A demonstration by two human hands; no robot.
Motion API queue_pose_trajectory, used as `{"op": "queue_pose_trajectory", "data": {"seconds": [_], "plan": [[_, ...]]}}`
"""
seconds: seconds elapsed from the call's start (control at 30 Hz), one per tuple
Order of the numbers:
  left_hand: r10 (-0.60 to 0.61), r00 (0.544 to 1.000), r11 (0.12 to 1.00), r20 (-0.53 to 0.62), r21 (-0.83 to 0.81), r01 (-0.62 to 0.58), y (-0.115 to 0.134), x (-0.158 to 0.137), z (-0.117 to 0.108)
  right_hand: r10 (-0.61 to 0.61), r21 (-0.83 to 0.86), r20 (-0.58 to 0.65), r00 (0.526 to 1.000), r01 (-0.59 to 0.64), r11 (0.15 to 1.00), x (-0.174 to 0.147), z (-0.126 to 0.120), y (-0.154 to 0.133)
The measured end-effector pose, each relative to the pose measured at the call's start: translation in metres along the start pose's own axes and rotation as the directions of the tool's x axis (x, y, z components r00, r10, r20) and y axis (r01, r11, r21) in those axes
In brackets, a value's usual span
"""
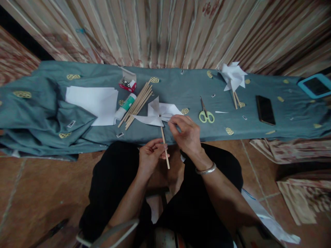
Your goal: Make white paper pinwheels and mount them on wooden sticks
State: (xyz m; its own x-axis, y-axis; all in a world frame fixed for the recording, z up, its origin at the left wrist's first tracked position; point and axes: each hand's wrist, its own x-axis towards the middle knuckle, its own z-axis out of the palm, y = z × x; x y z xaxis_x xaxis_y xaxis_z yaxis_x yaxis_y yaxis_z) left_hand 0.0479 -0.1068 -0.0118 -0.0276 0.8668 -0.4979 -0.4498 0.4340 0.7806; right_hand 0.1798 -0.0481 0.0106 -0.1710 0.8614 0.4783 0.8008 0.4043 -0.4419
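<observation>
Over the near edge of the cloth-covered worktop (192, 81), I had a white paper pinwheel (154, 109) in front of me, its blades spread out and a small metallic spot at its centre. Its thin wooden stick (162, 132) slanted down towards my lap, and my left hand (152, 153) gripped that stick near its lower end, between thumb and fingers. My right hand (186, 132), a silver bangle (207, 169) on its wrist, was at the pinwheel's right side, fingers bent and tips at the blade there; whether they pinched the paper or only touched it, I could not tell.

Just left of the pinwheel lay a bundle of loose wooden sticks (141, 103), and beside them a white and green glue tube (126, 106). Behind the tube stood a small open red and white box (131, 86) with shiny metal bits inside. Farther left was a stack of white paper (94, 103), one corner under a fold of the cloth.

To the right, scissors (206, 115) with pale green handles lay near a thin paper strip (221, 112). Beyond them were more white pinwheel blades (234, 76) with two sticks, then a dark phone (266, 109) and a blue-framed device (317, 85) at the far right.
</observation>
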Motion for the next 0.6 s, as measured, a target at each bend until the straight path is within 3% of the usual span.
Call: {"op": "queue_pose_trajectory", "data": {"seconds": [0.23,0.43,0.53,0.6], "plan": [[-0.002,1.000,1.000,0.003,0.002,0.002,0.001,-0.001,-0.001,-0.059,-0.021,0.003,0.998,0.059,0.998,-0.006,0.002,-0.002],[0.035,0.999,0.998,0.010,0.042,-0.036,-0.003,0.003,-0.002,-0.117,-0.053,0.085,0.989,0.122,0.991,-0.015,0.003,-0.001],[0.142,0.989,0.965,0.033,0.216,-0.146,-0.004,0.004,-0.010,-0.148,-0.060,0.112,0.983,0.155,0.986,-0.020,0.004,0.001],[0.259,0.963,0.860,0.074,0.437,-0.265,-0.003,0.003,-0.018,-0.177,-0.051,0.112,0.978,0.184,0.982,-0.022,0.005,0.003]]}}
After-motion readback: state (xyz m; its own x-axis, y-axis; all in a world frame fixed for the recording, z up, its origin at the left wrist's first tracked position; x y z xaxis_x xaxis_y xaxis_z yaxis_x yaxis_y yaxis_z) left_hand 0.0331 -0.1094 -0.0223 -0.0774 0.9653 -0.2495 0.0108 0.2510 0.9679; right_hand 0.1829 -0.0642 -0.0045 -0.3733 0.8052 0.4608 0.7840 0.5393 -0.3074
